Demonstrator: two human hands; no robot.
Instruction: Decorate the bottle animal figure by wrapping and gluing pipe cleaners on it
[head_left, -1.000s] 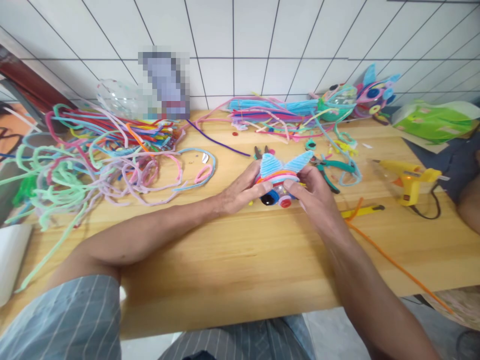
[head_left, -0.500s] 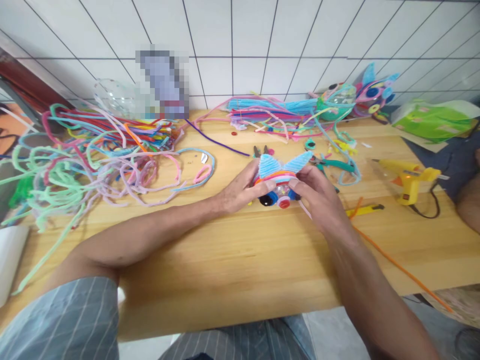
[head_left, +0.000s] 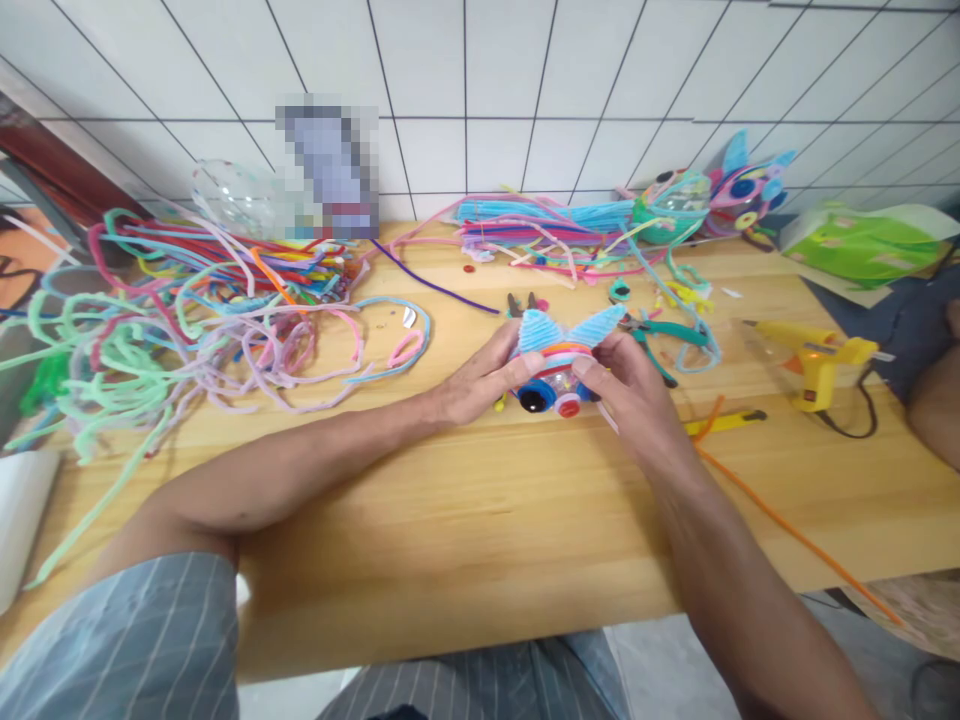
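Note:
Between my two hands is a craft animal figure (head_left: 559, 362) with a clear body, light blue pipe-cleaner ears and bands of orange, red and pink pipe cleaner. Its front carries a blue-and-black button eye (head_left: 534, 397) and a red button (head_left: 569, 408). My left hand (head_left: 487, 378) is closed round the figure's left side, thumb on the bands. On the other side my right hand (head_left: 626, 385) grips it, its thumb near the pink band. A pale strand shows under the right hand. The figure's back and underside are hidden.
Teal-handled pliers (head_left: 671, 328), a yellow utility knife (head_left: 724, 421) and a yellow glue gun (head_left: 814, 355) lie to the right. An orange pipe cleaner (head_left: 795, 531) hangs past the table edge. Tangled pipe cleaners (head_left: 172, 350) cover the left. Another finished-looking figure (head_left: 746, 190) stands by the wall. Someone's arm (head_left: 934, 400) is at far right.
My left thumb has shifted slightly left and up along the bands. The right thumb has drawn back a little to the left. Both hands still hold the figure.

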